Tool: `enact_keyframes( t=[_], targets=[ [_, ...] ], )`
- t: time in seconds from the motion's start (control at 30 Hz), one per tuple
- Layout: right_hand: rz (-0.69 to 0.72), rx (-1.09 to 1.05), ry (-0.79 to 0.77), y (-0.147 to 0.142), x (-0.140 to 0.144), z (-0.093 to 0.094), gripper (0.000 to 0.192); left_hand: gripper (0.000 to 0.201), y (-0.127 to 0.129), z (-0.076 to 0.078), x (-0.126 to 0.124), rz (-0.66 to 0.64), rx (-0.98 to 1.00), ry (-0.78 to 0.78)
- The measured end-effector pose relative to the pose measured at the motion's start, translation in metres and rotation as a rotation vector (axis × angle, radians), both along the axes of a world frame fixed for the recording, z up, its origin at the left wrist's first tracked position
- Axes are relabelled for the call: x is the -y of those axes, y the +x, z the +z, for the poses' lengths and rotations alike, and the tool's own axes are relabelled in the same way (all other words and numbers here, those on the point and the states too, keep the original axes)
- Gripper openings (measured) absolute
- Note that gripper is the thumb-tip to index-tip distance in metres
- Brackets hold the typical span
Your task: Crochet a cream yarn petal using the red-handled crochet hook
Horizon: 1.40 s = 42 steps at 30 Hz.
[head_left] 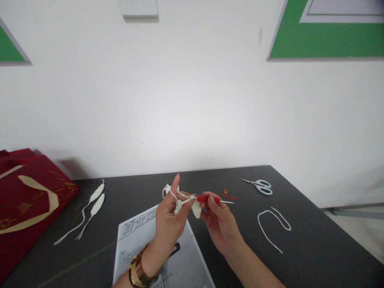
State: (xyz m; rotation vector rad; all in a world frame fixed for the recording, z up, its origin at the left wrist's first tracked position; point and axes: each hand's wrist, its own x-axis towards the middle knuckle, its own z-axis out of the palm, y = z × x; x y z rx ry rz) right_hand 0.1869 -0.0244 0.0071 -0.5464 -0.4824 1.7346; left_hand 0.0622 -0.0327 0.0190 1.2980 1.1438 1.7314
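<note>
White yarn [171,195] runs over the raised index finger of my left hand [171,220]. That hand's thumb and other fingers pinch a small white crochet piece [196,209], which hangs between my two hands. My right hand [220,224] is closed round the red handle of a crochet hook [207,199]; a metal end sticks out to the right of the fingers. The hook's other tip meets the yarn at the top of the piece, but the loops there are too small to make out.
A printed paper sheet [135,236] lies under my left hand. To the left are two white leaf-shaped crochet pieces [97,204] and a red bag [27,200]. Scissors [261,186], a red needle [229,197], an orange stitch marker [226,191] and loose yarn [262,230] lie to the right.
</note>
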Motion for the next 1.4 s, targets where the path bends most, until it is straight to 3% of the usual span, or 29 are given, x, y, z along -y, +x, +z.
enact_keyframes(
  t=[0.13,0.23,0.37,0.5,0.6,0.7,0.83,1.0,1.13,1.4],
  targets=[
    [-0.044,0.112,0.07,0.0,0.0,-0.004,0.018,0.073,0.0,-0.01,-0.001,0.086,-0.09,0.132],
    [-0.142,0.312,0.25,0.003,-0.002,-0.003,0.012,0.078,0.001,-0.008,0.0,0.057,-0.013,0.047],
    [-0.371,0.736,0.692,0.012,-0.002,0.002,0.012,0.087,0.003,0.004,0.0,-0.13,0.27,-0.17],
    [-0.634,1.18,1.286,0.021,0.003,-0.003,0.039,0.089,0.003,0.012,0.0,-0.238,0.438,-0.251],
    [-0.72,1.367,1.512,0.024,0.004,-0.012,0.046,0.089,-0.003,0.016,-0.002,-0.329,0.494,-0.341],
    [-0.718,1.305,1.502,0.024,0.004,-0.013,0.044,0.085,-0.014,0.021,-0.005,-0.457,0.525,-0.402],
    [-0.554,1.003,1.232,0.018,0.004,-0.003,0.039,0.078,-0.027,0.027,-0.008,-0.573,0.479,-0.413],
    [-0.409,0.756,0.983,0.012,0.007,0.003,0.03,0.077,-0.034,0.034,-0.007,-0.539,0.392,-0.394],
    [-0.347,0.654,0.879,0.014,0.006,0.005,0.022,0.077,-0.037,0.039,-0.006,-0.487,0.341,-0.384],
    [-0.201,0.443,0.734,0.016,0.002,0.008,0.014,0.071,-0.043,0.04,-0.004,-0.559,0.312,-0.394]
  ],
)
